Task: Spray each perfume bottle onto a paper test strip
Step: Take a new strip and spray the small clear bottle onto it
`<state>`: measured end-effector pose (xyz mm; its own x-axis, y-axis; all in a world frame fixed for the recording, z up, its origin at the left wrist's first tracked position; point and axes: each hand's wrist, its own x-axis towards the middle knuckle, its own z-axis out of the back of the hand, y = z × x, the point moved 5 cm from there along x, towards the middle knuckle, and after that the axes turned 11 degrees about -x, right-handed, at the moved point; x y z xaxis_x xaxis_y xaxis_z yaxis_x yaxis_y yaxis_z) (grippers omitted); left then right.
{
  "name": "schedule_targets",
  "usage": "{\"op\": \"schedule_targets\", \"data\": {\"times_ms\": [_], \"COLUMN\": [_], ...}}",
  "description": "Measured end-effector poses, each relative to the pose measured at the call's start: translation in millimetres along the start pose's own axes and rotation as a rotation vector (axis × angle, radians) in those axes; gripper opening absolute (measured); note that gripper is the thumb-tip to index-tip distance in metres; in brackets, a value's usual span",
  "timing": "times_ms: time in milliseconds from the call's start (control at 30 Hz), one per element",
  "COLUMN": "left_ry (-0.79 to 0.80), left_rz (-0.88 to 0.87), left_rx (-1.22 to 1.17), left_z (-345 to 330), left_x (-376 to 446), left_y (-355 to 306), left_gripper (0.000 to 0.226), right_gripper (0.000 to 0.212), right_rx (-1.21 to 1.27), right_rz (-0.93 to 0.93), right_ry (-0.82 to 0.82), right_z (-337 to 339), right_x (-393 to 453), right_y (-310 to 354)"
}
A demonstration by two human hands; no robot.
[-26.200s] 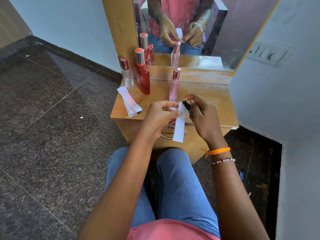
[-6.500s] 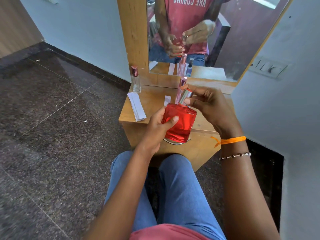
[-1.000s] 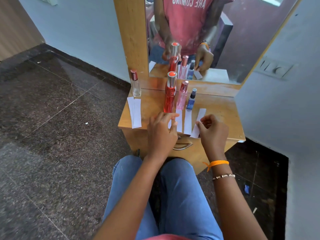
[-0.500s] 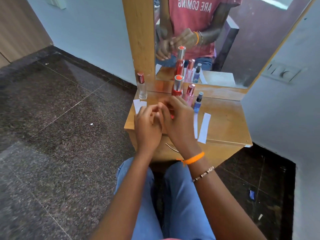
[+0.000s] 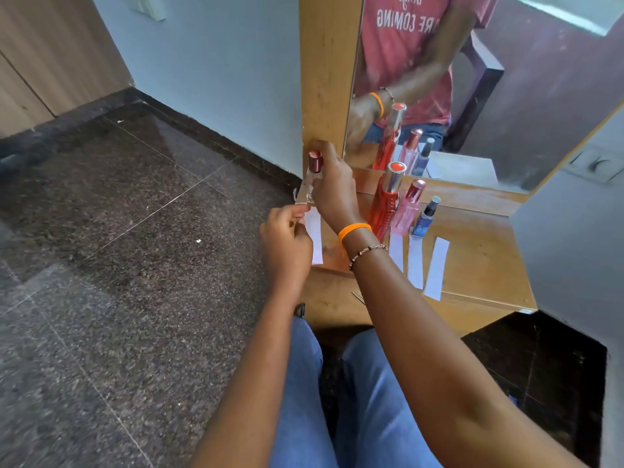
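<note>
Left hand (image 5: 287, 241), mid-frame, fingers curled, pinches the top of a white paper strip (image 5: 314, 235) at the worktop's (image 5: 479, 251) left edge. Just above, the right hand (image 5: 332, 190) reaches across, wrist bent, gripping the small clear perfume bottle (image 5: 312, 179) upright. Further right stand red, pink and blue bottles behind three strips.

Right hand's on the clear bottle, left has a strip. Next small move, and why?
Probably pull off the dark red cap: it is on the clear bottle that the right hand grips, while the left hand pinches a fresh strip just below. No spray can happen capped.
</note>
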<state>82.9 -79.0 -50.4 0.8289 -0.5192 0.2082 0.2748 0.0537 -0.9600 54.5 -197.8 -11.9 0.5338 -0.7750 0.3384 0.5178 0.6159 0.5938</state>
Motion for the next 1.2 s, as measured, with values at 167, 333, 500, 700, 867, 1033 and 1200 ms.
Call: {"op": "schedule_targets", "data": {"times_ms": [167,333,500,700,867,1033,1200], "left_ry": [-0.012,-0.004,0.131,0.442,0.557,0.615,0.642], "left_rz": [-0.024,-0.047,-0.144,-0.073,-0.034,-0.002,0.027], "left_rx": [-0.026,-0.112,-0.308,-0.497,-0.395,-0.340,-0.294], "left_z": [2,2,-4,-27,-52,-69,-79], "left_x": [2,-2,-12,-40,-64,-83,-90], "left_y": [2,-4,-29,-42,-30,-30,-26], "left_gripper": [0.031,0.035,0.037,0.026,0.034,0.030,0.035], "right_gripper": [0.039,0.039,0.040,0.042,0.024,0.022,0.022], "right_rx": [-0.009,0.037,0.135,0.216,0.332,0.459,0.249], "right_rz": [0.006,0.113,0.208,0.107,-0.062,-0.123,-0.191], "right_ry": [-0.030,-0.128,-0.228,-0.054,-0.069,-0.092,-0.161], "right_z": [1,26,79,109,128,149,162], "right_x": [-2,-20,-59,-89,-101,-107,-115], "right_y": [-3,15,35,9,-29,-62,-112]}}
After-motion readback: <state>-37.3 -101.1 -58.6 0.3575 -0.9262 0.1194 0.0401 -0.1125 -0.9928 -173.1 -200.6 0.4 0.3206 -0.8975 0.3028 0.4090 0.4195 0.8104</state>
